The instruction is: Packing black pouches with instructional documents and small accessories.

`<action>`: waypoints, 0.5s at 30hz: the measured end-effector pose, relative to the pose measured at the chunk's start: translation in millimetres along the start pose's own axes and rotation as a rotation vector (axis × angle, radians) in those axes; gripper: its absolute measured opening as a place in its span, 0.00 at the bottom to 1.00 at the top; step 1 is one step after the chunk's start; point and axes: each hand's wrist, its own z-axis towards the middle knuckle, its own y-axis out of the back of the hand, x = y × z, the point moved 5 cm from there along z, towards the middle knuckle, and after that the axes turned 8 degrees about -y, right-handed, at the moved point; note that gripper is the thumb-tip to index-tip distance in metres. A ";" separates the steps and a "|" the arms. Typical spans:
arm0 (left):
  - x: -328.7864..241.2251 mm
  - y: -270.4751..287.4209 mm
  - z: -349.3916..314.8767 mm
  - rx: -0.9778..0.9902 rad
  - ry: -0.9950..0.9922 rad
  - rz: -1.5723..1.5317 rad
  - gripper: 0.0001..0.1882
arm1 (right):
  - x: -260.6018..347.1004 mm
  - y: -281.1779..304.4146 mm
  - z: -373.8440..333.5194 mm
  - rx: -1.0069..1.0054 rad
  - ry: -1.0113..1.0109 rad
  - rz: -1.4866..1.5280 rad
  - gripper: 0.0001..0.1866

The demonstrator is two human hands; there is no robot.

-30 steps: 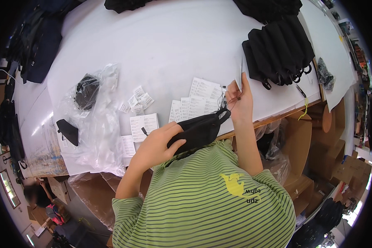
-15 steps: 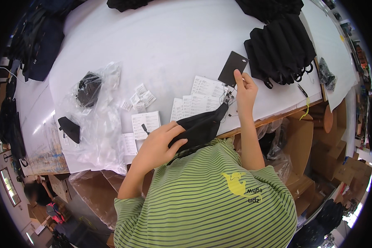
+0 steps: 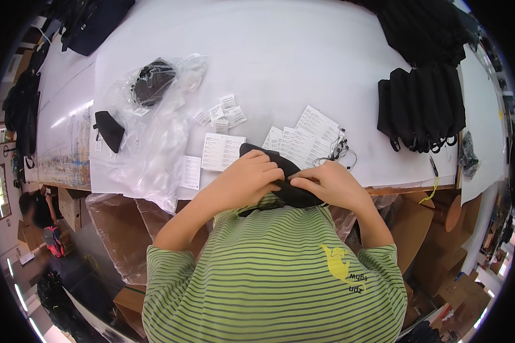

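Observation:
A small black fabric pouch (image 3: 289, 191) is held at the near edge of the white table (image 3: 280, 63), close to my green striped shirt. My left hand (image 3: 249, 178) grips its left side from above. My right hand (image 3: 332, 184) is closed on its right side, fingers meeting the left hand's. Most of the pouch is covered by both hands.
White paper slips (image 3: 303, 137) and small tags (image 3: 220, 114) lie just beyond my hands. Clear plastic bags (image 3: 160, 137), one holding a black item (image 3: 151, 83), lie left. A row of black pouches (image 3: 420, 108) stands right. Cardboard boxes (image 3: 423, 234) sit below the table edge.
My right hand, which was raised holding a dark flat card over the table, has come down onto the pouch. The card is no longer visible. Both hands now grip the pouch together.

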 end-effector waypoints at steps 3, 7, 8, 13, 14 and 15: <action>27.7 -5.9 -3.1 0.101 0.146 -0.174 0.11 | -0.8 -2.3 -3.2 0.019 0.016 0.063 0.16; 112.0 31.9 -7.3 -0.557 0.287 0.065 0.14 | -5.8 -9.5 -1.8 -0.057 0.115 -0.012 0.15; 130.2 26.9 -10.7 -0.559 0.287 0.068 0.14 | -8.5 -12.0 -2.1 -0.058 0.119 -0.013 0.15; 176.8 9.8 -8.1 -0.310 0.436 0.320 0.18 | -9.1 -0.1 -9.0 -0.349 0.332 0.035 0.10; 179.3 9.5 -6.8 -0.306 0.432 0.319 0.18 | -8.2 1.8 -8.5 -0.351 0.327 0.038 0.10; 179.8 10.6 -4.1 -0.335 0.458 0.327 0.17 | -8.5 6.9 -9.7 -0.387 0.304 -0.005 0.09</action>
